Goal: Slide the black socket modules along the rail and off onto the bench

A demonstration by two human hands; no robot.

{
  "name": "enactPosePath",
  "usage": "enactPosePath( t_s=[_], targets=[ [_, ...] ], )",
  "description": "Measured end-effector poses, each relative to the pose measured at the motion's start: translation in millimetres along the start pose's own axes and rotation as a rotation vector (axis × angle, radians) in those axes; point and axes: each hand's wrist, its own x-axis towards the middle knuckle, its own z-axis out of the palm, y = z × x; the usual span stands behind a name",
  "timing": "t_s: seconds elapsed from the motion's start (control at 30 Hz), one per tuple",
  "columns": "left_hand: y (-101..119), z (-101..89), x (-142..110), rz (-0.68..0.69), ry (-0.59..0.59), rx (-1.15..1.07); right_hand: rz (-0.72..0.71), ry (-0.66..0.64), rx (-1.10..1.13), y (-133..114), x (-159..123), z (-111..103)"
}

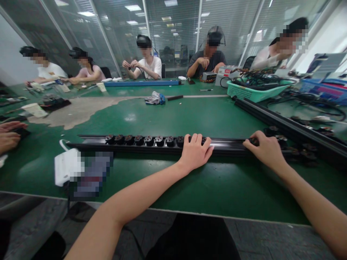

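A long black metal channel [227, 145] lies across the green table in front of me. Several black round-cornered socket modules [148, 140] sit in a row inside its left and middle part. My left hand [195, 151] curls over the sockets at the right end of this row, its fingertips on them and its palm covering part of the channel. Near the channel's right end, my right hand [267, 150] pinches one black socket module [254, 141] between thumb and fingers; the hand partly hides it. More loose sockets [307, 153] lie just right of that hand.
A second black channel [284, 121] runs diagonally at the right. Behind it stand a green basket [257, 92] of cables and a blue basket [322, 90]. A white adapter [69, 166] and a blurred-out flat object [93, 177] lie left. Co-workers sit opposite; another person's hands [11, 135] show at left.
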Motion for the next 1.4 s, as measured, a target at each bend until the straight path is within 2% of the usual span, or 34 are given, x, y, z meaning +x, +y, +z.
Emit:
enactPosePath(
  t_s=[0.43, 0.73, 1.13, 1.4],
  targets=[
    [-2, 0.6, -1, 0.008, -0.034, -0.011, -0.017, -0.005, 0.100, 7, 1, -2],
    [-3, 1.6, -1, 0.015, -0.051, -0.026, -0.110, 0.022, 0.048, 14, 0, -5],
    [-2, -0.6, 1, 0.010, -0.053, -0.018, -0.067, 0.034, 0.061, 22, 2, -6],
    [-2, -1.2, 2, 0.010, -0.051, -0.024, -0.039, 0.046, 0.076, 17, 1, -6]
  ],
)
